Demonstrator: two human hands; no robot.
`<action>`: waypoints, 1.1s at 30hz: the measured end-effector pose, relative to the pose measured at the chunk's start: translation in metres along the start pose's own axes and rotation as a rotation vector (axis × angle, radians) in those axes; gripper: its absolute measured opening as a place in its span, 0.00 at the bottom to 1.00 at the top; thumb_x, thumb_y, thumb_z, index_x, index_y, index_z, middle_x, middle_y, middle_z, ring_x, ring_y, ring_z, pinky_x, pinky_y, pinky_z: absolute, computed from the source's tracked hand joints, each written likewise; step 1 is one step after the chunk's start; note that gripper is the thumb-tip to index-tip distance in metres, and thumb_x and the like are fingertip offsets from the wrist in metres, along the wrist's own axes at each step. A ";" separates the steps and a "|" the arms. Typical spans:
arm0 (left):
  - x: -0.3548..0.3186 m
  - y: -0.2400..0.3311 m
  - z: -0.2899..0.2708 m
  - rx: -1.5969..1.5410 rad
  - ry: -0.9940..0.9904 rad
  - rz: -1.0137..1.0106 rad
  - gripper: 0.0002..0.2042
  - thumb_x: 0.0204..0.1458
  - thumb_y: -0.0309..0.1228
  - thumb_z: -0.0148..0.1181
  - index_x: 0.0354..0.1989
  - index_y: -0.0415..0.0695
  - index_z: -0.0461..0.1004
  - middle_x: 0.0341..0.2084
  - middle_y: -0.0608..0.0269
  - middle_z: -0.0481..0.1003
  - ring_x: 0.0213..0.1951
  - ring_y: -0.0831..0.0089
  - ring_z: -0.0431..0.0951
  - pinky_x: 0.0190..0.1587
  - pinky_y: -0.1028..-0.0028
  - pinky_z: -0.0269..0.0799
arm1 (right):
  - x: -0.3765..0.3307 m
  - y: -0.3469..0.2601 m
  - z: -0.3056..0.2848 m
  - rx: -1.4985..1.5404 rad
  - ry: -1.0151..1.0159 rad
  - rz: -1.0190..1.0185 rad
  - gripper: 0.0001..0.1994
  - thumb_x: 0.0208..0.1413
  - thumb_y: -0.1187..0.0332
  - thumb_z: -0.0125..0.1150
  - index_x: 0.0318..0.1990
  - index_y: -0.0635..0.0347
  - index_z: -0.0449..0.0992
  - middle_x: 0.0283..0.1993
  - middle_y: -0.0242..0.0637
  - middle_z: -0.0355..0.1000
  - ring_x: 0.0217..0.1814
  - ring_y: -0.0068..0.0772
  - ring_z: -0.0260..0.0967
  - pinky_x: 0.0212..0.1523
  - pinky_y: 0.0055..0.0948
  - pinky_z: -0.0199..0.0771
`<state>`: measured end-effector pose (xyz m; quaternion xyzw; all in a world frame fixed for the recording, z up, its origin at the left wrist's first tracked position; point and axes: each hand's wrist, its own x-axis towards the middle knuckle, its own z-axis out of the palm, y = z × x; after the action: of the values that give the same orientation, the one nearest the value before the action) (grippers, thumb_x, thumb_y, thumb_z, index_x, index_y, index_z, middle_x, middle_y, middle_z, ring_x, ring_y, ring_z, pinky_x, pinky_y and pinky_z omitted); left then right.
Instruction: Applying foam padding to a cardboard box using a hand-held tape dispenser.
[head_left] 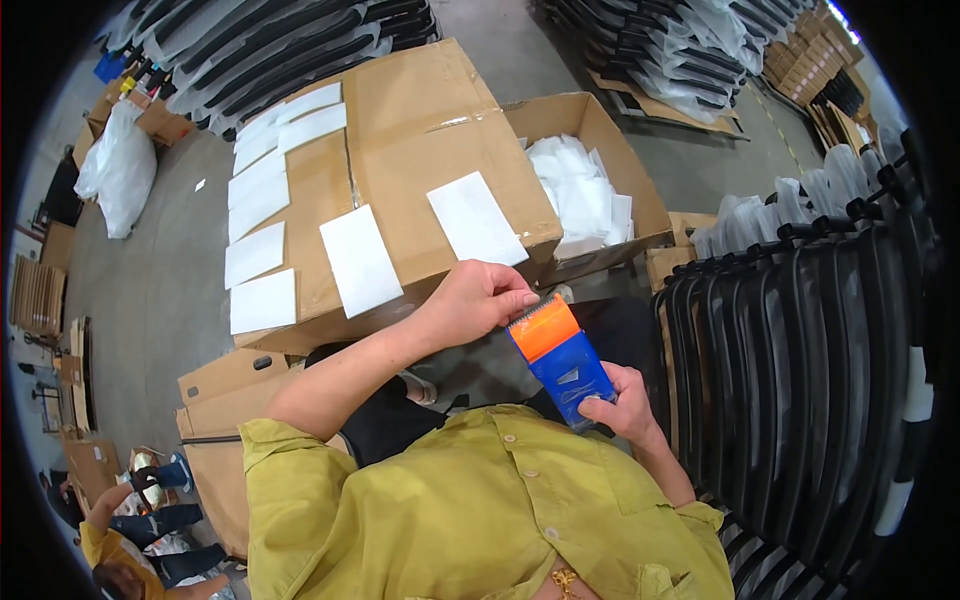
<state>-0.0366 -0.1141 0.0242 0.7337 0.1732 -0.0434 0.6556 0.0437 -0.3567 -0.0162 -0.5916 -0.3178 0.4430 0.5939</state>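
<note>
My right hand (pixel 628 408) is wrapped round the lower end of a blue and orange tape dispenser (pixel 570 372), held tilted in front of my chest. At its toothed upper edge, my left hand (pixel 478 298) is closed in a pinch. Whatever lies between those fingertips is too small to make out. Just beyond my hands stands a large closed cardboard box (pixel 410 110). On its top lie a white foam sheet (pixel 360 260) near the front edge and another white sheet (pixel 478 218) close to my left hand. Several smaller white sheets (pixel 256 252) line the box's left side.
An open carton (pixel 650 205) full of white pieces (pixel 585 200) adjoins the big box on the right. Stacked black frames (pixel 780 350) rise close on my right, with more stacks at the back. A person (pixel 125 545) works at the lower left.
</note>
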 end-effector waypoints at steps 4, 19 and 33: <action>-0.005 0.011 -0.008 0.281 0.102 0.145 0.08 0.48 0.31 0.57 0.26 0.38 0.75 0.15 0.66 0.71 0.18 0.82 0.68 0.23 0.80 0.65 | 0.000 -0.011 0.011 -0.015 -0.025 0.045 0.15 0.41 0.65 0.64 0.32 0.67 0.72 0.27 0.32 0.71 0.27 0.15 0.64 0.29 0.17 0.65; 0.067 -0.031 -0.087 1.051 0.586 0.404 0.08 0.43 0.39 0.59 0.28 0.51 0.76 0.42 0.62 0.70 0.37 0.64 0.73 0.37 0.66 0.67 | 0.032 -0.032 0.020 0.163 -0.007 0.233 0.19 0.48 0.62 0.58 0.41 0.71 0.72 0.36 0.37 0.72 0.33 0.18 0.66 0.36 0.19 0.66; -0.026 -0.055 -0.012 -0.339 0.194 -0.419 0.32 0.52 0.55 0.40 0.42 0.30 0.66 0.35 0.51 0.73 0.37 0.69 0.74 0.36 0.75 0.70 | 0.025 -0.025 0.004 0.248 -0.033 0.324 0.19 0.47 0.62 0.59 0.41 0.71 0.72 0.35 0.38 0.72 0.29 0.19 0.67 0.30 0.19 0.68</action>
<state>-0.0800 -0.1034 -0.0186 0.5627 0.3876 -0.0780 0.7260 0.0536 -0.3303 0.0053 -0.5499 -0.1711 0.5784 0.5778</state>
